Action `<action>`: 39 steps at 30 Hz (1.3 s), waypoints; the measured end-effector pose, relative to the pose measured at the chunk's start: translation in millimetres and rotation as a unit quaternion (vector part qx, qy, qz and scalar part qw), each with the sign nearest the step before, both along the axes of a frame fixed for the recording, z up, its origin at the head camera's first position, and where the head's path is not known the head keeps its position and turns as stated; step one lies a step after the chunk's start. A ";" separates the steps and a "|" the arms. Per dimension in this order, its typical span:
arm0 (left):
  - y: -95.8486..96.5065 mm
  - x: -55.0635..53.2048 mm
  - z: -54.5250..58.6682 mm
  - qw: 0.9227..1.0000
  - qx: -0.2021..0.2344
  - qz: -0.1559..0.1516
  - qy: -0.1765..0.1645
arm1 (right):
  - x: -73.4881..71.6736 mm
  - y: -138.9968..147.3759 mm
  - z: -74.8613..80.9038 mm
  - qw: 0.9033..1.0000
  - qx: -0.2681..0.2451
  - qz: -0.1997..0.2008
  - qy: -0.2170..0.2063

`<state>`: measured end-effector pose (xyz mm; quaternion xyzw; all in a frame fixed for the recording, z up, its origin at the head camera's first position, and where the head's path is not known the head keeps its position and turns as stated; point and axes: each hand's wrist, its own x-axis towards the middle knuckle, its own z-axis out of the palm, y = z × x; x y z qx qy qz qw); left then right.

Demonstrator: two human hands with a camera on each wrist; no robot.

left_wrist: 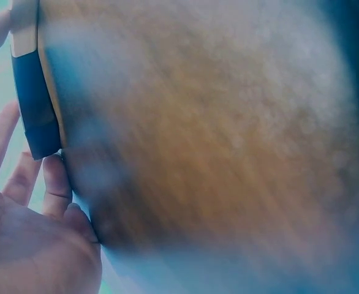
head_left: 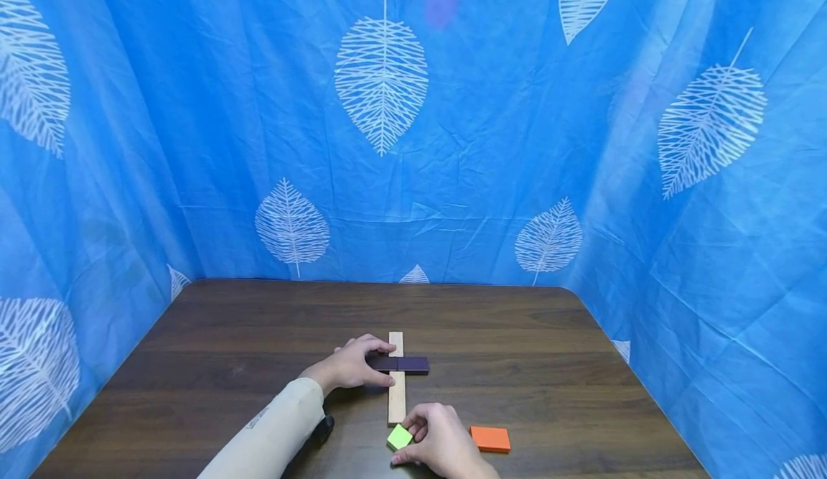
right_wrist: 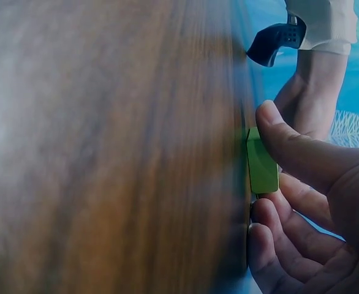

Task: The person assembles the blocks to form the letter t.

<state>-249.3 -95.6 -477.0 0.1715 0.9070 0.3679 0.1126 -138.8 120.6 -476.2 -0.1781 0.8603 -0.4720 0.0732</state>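
Note:
Light wooden strips point(head_left: 397, 398) stand in a line, with purple-black blocks point(head_left: 413, 365) set crosswise between them. My left hand point(head_left: 345, 364) spans the left dark block, its thumb and a fingertip at the wooden strips on either side. In the left wrist view, loosely spread fingers point(left_wrist: 57, 184) lie beside the dark block point(left_wrist: 35, 104). Below the near strip, my right hand point(head_left: 441, 436) pinches a lime-green block point(head_left: 400, 437) between thumb and fingers. That green block point(right_wrist: 264, 162) is turned at an angle, its corner near the strip's end, close over the table.
An orange rectangular block point(head_left: 490, 439) lies on the brown wooden table point(head_left: 549, 364), right of my right hand. A black wrist device point(head_left: 321, 430) sits under the left sleeve point(head_left: 271, 429). Blue leaf-patterned curtains point(head_left: 452, 163) hang behind the table and along both sides.

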 end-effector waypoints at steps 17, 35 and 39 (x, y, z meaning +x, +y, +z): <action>1.4 -1.0 -1.2 1.000 -0.009 0.001 0.005 | -0.1 0.1 3.9 1.000 0.012 -0.012 -0.011; -0.1 -1.9 -4.2 1.000 -0.007 -0.003 0.010 | 1.3 -2.0 5.6 0.999 0.032 -0.012 -0.018; 0.1 -1.6 -4.1 1.000 -0.008 -0.004 0.011 | 1.6 -1.1 5.7 0.999 0.042 -0.010 -0.020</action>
